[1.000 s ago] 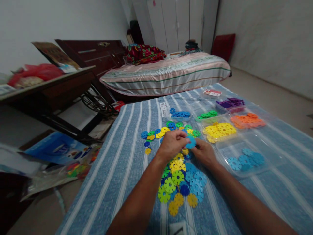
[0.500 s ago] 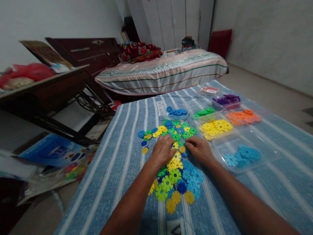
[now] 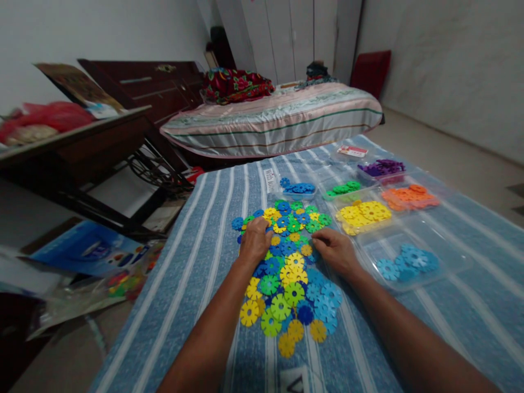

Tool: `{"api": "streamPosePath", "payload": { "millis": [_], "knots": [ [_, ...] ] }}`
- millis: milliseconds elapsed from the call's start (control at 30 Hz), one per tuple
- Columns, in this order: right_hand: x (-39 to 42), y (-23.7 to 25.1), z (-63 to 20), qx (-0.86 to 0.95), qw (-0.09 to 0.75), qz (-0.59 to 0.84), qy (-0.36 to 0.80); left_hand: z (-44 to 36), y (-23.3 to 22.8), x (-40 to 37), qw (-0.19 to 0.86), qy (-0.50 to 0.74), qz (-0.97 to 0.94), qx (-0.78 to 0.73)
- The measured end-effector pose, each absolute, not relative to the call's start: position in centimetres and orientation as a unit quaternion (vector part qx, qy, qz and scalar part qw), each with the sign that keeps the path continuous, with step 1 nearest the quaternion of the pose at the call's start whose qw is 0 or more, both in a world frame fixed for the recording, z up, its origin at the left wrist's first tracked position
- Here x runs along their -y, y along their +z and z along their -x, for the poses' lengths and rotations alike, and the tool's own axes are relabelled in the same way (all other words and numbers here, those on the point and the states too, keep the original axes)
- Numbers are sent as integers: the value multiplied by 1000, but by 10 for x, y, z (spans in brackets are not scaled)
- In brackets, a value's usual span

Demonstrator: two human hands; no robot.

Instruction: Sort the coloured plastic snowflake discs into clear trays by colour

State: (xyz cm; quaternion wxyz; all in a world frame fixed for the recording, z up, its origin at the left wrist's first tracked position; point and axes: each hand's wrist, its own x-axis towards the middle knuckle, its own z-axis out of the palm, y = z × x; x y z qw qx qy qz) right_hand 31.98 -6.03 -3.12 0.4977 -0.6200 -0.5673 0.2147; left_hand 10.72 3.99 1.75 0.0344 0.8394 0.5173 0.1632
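Notched plastic discs (image 3: pixel 293 293) in yellow, green and blue lie spread and overlapping on the striped cloth before me. My left hand (image 3: pixel 255 240) is over the left side of this pile, its fingers curled down and closed among the discs. What they hold, if anything, is hidden. At the pile's right edge is my right hand (image 3: pixel 333 248), thumb and fingers pinched together beside the green and dark yellow discs. I cannot make out anything between those fingertips. Light blue discs (image 3: pixel 325 300) cluster at the lower right of the pile.
Right of the pile, see-through boxes hold yellow discs (image 3: pixel 364 213), orange discs (image 3: pixel 410 195), purple pieces (image 3: pixel 382 167), green discs (image 3: pixel 344 189) and light blue discs (image 3: pixel 413 259). Blue discs (image 3: pixel 298 188) sit in a box behind. A sewing-machine table (image 3: pixel 82 139) stands at left.
My left hand has moved left across the pile, uncovering blue and yellow discs in the middle. My right hand stays at almost the same place, and the view has shifted slightly.
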Motion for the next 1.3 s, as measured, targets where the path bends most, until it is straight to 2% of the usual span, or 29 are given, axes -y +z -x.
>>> {"api": "streamPosePath", "payload": {
  "millis": [133,367,533,800,1167,1300],
  "knots": [
    [61,-31,-320,569,499,616,218,-109,23,-30,5,155,-827,-540],
    [61,-29,-320,568,493,623,215,-106,31,-12,74,102,-876,-466],
    [61,-30,-320,566,494,623,215,-95,33,-8,83,63,-872,-478],
    [61,-32,-321,572,492,621,211,-94,26,-5,93,58,-884,-454],
    [62,-32,-321,570,486,628,212,-93,24,-8,71,126,-858,-493],
    [62,-31,-321,571,484,628,215,-111,26,-5,70,95,-862,-493]
  ]
}}
